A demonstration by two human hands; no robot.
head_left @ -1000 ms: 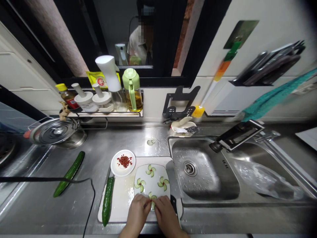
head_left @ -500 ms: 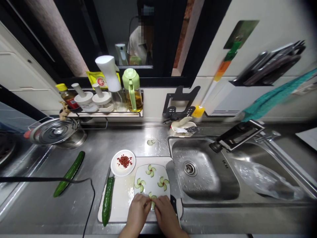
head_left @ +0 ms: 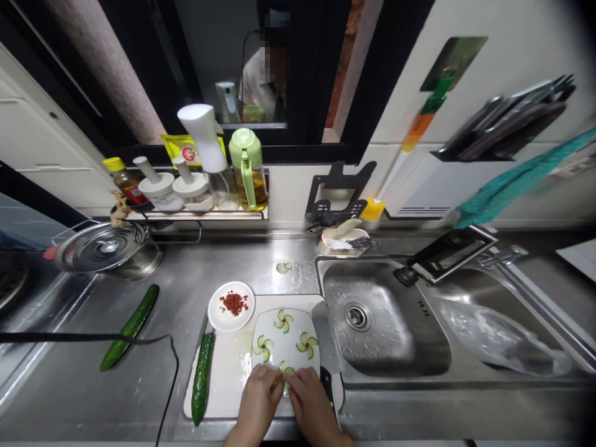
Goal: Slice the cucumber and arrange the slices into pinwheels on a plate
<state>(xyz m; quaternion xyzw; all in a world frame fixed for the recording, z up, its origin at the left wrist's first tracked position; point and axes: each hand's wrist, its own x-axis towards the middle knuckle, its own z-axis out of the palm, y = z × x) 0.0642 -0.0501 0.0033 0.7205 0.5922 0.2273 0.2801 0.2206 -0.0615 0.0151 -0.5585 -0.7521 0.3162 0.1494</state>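
Both my hands meet over the near edge of a white square plate point(head_left: 285, 340). My left hand point(head_left: 261, 397) is closed, its thumb and forefinger pressed together at the front pinwheel of cucumber slices point(head_left: 286, 367). Opposite it, my right hand point(head_left: 311, 397) is closed too, fingertips at the same slices. What lies between the fingertips is hidden. Three more cucumber pinwheels with red centres, one of them the right-hand pinwheel point(head_left: 307, 346), sit on the plate. Under it lies a white cutting board point(head_left: 233, 385), also bearing a cucumber point(head_left: 202, 379) and a small dish point(head_left: 214, 313) of chopped red bits point(head_left: 234, 303).
A knife point(head_left: 326, 380) lies right of the plate, partly covered. Another cucumber point(head_left: 130, 328) rests on the steel counter, crossed by a black cable point(head_left: 153, 339). The sink point(head_left: 386, 310) is at right. Seasoning jars and an oil bottle point(head_left: 246, 171) line a rack; a lidded pot point(head_left: 109, 248) stands left.
My fingertips have shifted slightly at the front pinwheel, and a little more of its green slices shows. The plate, dish and cucumbers have stayed in place.
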